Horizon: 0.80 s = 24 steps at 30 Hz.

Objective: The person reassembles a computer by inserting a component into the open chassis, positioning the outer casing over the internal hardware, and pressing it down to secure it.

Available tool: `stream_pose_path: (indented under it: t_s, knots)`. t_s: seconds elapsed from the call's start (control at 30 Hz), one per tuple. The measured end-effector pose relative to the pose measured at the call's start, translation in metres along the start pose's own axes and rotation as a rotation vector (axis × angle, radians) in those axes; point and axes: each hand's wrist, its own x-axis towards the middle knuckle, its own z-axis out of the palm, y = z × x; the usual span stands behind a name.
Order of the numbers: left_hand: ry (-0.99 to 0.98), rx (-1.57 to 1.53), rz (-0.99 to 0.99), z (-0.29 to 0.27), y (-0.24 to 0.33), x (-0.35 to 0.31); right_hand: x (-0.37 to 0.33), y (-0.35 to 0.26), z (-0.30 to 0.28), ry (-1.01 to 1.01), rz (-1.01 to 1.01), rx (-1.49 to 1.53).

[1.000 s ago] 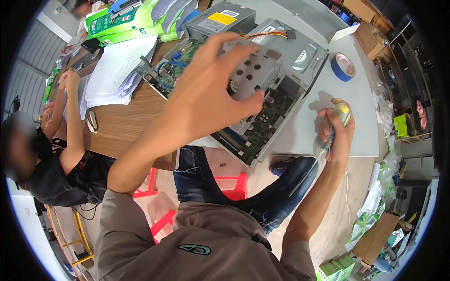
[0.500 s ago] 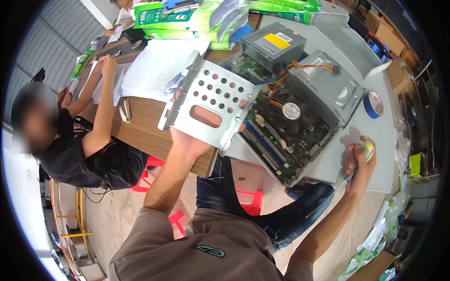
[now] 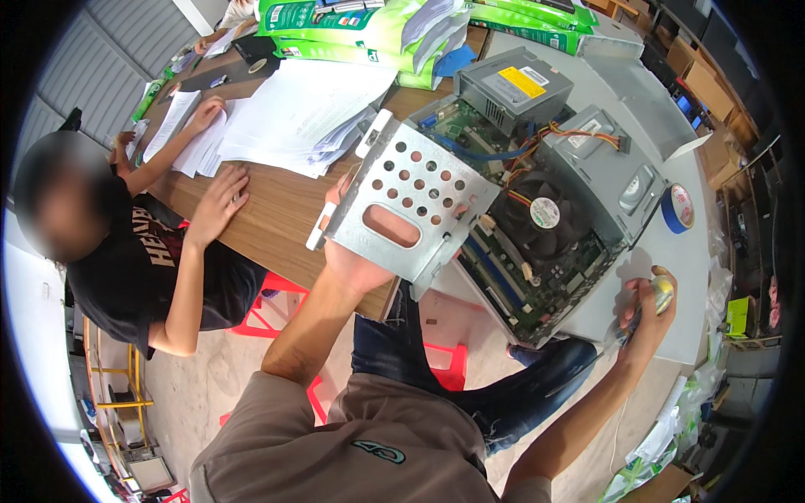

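Note:
My left hand [image 3: 356, 267] grips a silver metal drive bracket [image 3: 428, 233] from beneath. The bracket has round holes and one long slot, and is held up beside the table edge; some of my fingers are hidden behind it. To its right lies an opened desktop computer [image 3: 503, 281], its motherboard bare, with a black cooling fan [image 3: 545, 213], a grey power supply [image 3: 514, 88] and a grey drive unit [image 3: 604, 168]. My right hand [image 3: 646, 312] is closed around the yellowish handle of what looks like a screwdriver [image 3: 662, 293], near the table's right side.
A roll of blue tape [image 3: 677, 208] sits right of the computer. Stacked papers [image 3: 293, 109] and green packages [image 3: 335, 46] lie further back. On the left, a co-worker's hand [image 3: 220, 201] rests on the wooden table [image 3: 268, 222]. Red stools [image 3: 449, 365] stand below.
The view has shifted slightly, and the bracket remains in my left hand. The co-worker's raised hands have come down, one onto the table and one onto the papers.

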Motion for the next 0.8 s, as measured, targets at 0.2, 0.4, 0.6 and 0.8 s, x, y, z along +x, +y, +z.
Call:
stream_pose_path:
  t_s: [0.2,0.4,0.6,0.8]
  knots:
    - [-0.042,0.031,0.002,-0.003,0.000,-0.001,-0.002,0.001,0.002,0.015,0.006,-0.015]
    - [-0.152,-0.013,-0.002,-0.004,-0.003,-0.004,0.000,0.005,-0.001,0.012,-0.018,-0.028]
    - [0.011,0.307,0.088,0.004,-0.004,-0.003,-0.005,-0.002,0.006,0.079,0.013,-0.026]
    - [-0.069,0.073,0.309,0.006,0.001,0.000,-0.088,-0.006,0.024,-0.049,-0.212,0.169]
